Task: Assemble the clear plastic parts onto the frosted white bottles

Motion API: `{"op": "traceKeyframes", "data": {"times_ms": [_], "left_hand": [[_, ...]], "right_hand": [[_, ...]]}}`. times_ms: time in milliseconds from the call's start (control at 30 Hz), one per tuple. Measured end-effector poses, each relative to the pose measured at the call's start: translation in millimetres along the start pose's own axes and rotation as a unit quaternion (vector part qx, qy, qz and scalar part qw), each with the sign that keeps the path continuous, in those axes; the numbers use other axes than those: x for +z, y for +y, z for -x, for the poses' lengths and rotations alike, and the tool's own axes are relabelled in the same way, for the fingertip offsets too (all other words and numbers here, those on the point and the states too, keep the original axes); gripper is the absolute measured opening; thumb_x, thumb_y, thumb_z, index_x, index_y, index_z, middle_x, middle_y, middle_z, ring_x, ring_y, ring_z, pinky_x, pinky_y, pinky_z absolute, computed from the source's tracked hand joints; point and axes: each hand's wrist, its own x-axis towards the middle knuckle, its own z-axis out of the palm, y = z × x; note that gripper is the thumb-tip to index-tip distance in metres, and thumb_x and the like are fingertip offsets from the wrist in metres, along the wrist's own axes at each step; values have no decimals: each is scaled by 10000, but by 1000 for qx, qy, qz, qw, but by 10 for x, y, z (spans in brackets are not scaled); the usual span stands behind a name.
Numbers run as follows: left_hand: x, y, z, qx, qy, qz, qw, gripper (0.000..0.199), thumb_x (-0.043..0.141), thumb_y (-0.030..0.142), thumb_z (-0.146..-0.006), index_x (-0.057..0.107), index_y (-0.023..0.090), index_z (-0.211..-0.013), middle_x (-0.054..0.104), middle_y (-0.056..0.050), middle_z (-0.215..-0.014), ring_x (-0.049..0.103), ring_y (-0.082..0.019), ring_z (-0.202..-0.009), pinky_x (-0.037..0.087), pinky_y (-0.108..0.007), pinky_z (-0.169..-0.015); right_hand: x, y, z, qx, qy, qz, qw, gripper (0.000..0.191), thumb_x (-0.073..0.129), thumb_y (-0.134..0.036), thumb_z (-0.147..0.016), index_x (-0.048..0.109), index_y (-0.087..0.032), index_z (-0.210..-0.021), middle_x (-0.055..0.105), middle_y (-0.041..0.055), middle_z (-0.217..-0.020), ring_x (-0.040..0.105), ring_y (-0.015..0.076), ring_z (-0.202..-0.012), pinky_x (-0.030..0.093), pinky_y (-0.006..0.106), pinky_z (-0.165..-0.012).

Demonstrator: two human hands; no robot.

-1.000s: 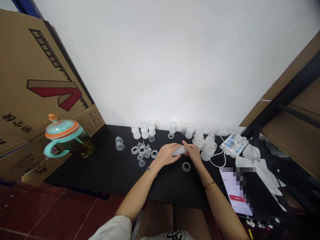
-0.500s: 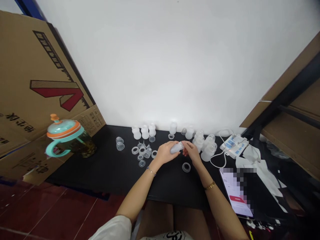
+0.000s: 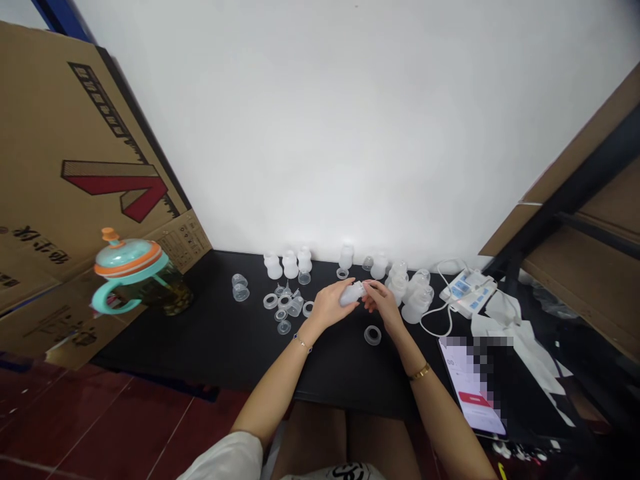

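Note:
My left hand point(image 3: 331, 305) is wrapped round a small whitish baby bottle point(image 3: 351, 294), which lies tilted with its neck towards the right. At that neck, the fingers of my right hand point(image 3: 383, 301) are bent together; what they pinch, if anything, is too small to make out. Below my right hand a ring-shaped collar point(image 3: 373, 335) lies on the black table point(image 3: 240, 350). Left of my left hand is a cluster of loose rings point(image 3: 271, 301), clear teats and a clear cap point(image 3: 295, 306). Finished-looking bottles with clear caps point(image 3: 417, 305) stand right of my right hand.
Several white bottles point(image 3: 290, 265) stand along the wall, with clear domes point(image 3: 241, 291) to their left. A teal-lidded jug point(image 3: 145, 273) stands by a cardboard box point(image 3: 65, 167). At right are a white power strip point(image 3: 469, 291), its cable, a phone point(image 3: 473, 390) and white paper point(image 3: 525, 340).
The bottle in my left hand has turned slightly, and my right fingers have shifted a little at its neck. The other things stay where they were.

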Motion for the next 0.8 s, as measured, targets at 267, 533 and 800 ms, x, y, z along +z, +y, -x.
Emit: {"op": "traceKeyframes", "data": {"times_ms": [267,533,800], "left_hand": [[11,-5,15,59,8,-34,998,530,732,316,-853,573,252,-1354,704,-49,-1293,686,-231,-1165,563,-378,-1020],[-2,33,17,75,-12,-66,995,492,714,345,-868,589,253,-1335,699,-57,-1290,687,-246,-1138,561,-392,-998],[10,53,21,81,-34,-88,992,493,707,345,-865,600,256,-1338,694,-78,-1299,694,-265,-1120,563,-406,-977]], "right_hand": [[-24,-12,19,-27,10,11,1000,519,758,-668,-689,658,-192,-868,566,-44,-516,529,129,-446,373,229,-404],[-10,-9,30,-15,20,35,999,526,739,-720,-699,567,-225,-740,498,-58,-491,520,136,-446,378,238,-419],[-28,68,3,-24,23,67,997,573,674,-773,-743,470,-248,-639,442,-65,-449,494,138,-419,377,251,-430]]}}
